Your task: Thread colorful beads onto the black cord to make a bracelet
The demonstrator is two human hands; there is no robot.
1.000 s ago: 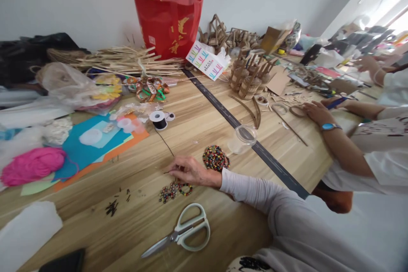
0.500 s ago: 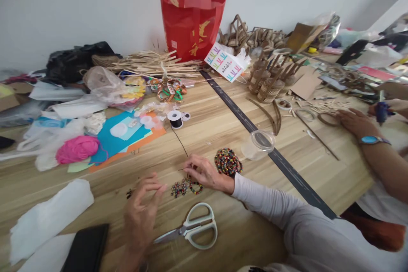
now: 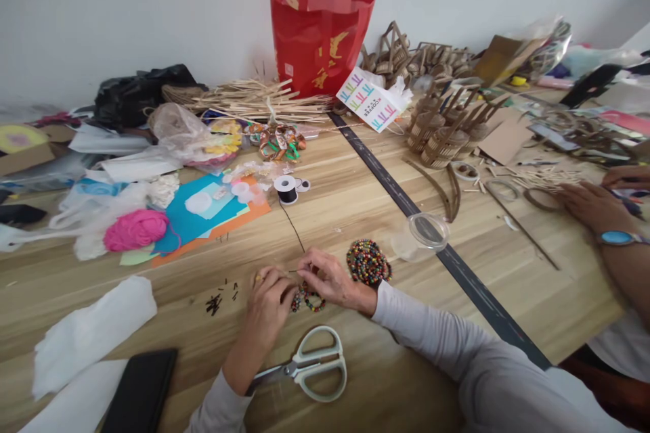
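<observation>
My left hand (image 3: 268, 302) and my right hand (image 3: 328, 277) meet over a small cluster of coloured beads (image 3: 308, 299) on the wooden table (image 3: 355, 203). My right hand pinches the end of a thin black thread (image 3: 294, 230) that runs back to a black spool (image 3: 286, 189). My left hand's fingertips are closed at the beads beside that thread end; what they pinch is hidden. A round woven bead mat (image 3: 368, 261) lies just right of my right hand. White-handled scissors (image 3: 309, 365) lie just below my hands.
A clear plastic cup (image 3: 424, 235) lies on its side by a black strip. Coloured paper (image 3: 203, 213), pink yarn (image 3: 135, 229), white foam sheets (image 3: 91, 331) and a black phone (image 3: 139, 392) sit to the left. Another person's hand with a blue watch (image 3: 594, 206) works at right. A red bag (image 3: 317, 30) stands at the back.
My left hand came into view and moved right, from hovering open to closing on the beads next to my right hand. The view shifted left.
</observation>
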